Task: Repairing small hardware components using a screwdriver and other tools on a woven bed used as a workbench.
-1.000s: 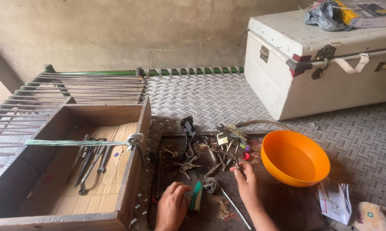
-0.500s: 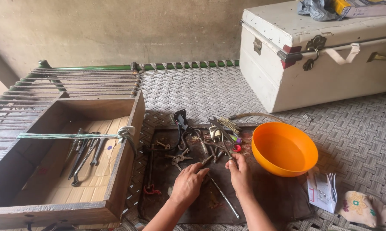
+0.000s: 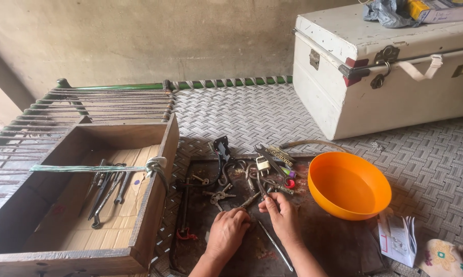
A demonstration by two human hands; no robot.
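Since half second ago both hands drew closer together over dark mat (image 3: 324, 246). White paper packet (image 3: 398, 234) with red marking lies right of orange bowl (image 3: 350, 185); yellow box (image 3: 419, 7) and grey bag on white trunk (image 3: 390, 66). Left hand (image 3: 227, 232) palm down, fingers curled on mat, whether gripping anything cannot tell. Right hand (image 3: 282, 214) pinches dark metal tool (image 3: 263, 189) at near edge of tool pile (image 3: 247, 174). Wooden box (image 3: 154, 205) at left holds pliers
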